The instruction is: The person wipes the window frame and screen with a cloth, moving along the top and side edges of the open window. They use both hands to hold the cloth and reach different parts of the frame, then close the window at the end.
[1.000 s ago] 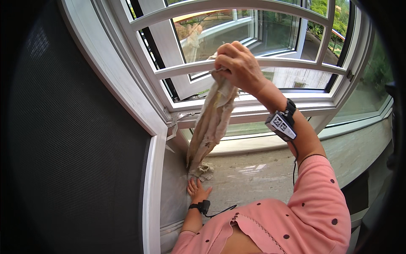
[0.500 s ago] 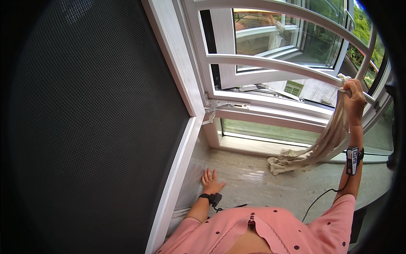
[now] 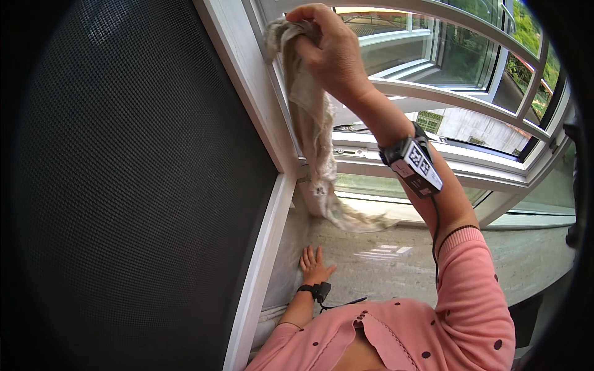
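A damp-looking beige cloth hangs from my right hand, whose fingers are closed round its upper end. That hand is raised by the left side of the white window frame, in front of the curved white bars. The cloth's lower end trails down past the bottom rail to the sill. My left hand rests with spread fingers on the grey stone sill, near its left wall. It holds nothing.
At the left, a dark mesh screen in a white frame stands swung inward. Behind the bars, a window sash is opened outward. A metal hinge arm lies along the bottom rail. Cables run from the wrist devices on my arms.
My right hand has moved from the right end of the bars across to the left side of the frame, carrying the cloth with it. My left hand stays nearly in place.
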The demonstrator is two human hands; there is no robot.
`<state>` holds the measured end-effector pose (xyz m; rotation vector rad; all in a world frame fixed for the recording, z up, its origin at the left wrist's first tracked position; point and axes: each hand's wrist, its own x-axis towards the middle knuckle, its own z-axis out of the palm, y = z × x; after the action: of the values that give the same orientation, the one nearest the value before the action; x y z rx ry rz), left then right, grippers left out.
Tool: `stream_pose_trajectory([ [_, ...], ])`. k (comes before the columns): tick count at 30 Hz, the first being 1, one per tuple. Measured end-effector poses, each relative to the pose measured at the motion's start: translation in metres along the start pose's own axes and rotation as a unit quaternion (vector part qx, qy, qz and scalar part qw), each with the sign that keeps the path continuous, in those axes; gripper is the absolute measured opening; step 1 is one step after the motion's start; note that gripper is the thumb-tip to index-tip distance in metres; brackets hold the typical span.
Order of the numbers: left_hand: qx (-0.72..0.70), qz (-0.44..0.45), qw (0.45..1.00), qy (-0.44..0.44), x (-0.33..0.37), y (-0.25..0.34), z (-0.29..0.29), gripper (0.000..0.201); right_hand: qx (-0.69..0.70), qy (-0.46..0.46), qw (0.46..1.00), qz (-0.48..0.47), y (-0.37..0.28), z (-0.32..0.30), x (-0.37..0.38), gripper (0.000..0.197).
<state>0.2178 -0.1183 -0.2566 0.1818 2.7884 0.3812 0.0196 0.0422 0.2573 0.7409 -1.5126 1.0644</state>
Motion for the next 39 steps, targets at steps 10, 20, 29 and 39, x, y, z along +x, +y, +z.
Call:
stream_pose_trajectory([
  [10,-0.013,-0.017,1.000,-0.019,0.000,0.000,0.000,0.099,-0.023,-0.242,0.947,0.211,0.006,-0.005,-0.108,0.019],
  [20,-0.010,0.010,0.999,0.051,0.000,-0.004,0.004,0.100,-0.269,0.047,0.926,-0.260,0.014,-0.031,0.045,0.027],
  [29,-0.039,0.003,0.999,0.033,-0.001,-0.006,0.005,0.101,-0.475,-0.040,0.802,-0.359,0.052,-0.064,0.058,0.038],
  [39,-0.021,0.008,0.999,0.047,0.002,-0.012,0.014,0.103,-0.622,-0.057,0.715,-0.314,0.036,-0.286,0.054,0.049],
])
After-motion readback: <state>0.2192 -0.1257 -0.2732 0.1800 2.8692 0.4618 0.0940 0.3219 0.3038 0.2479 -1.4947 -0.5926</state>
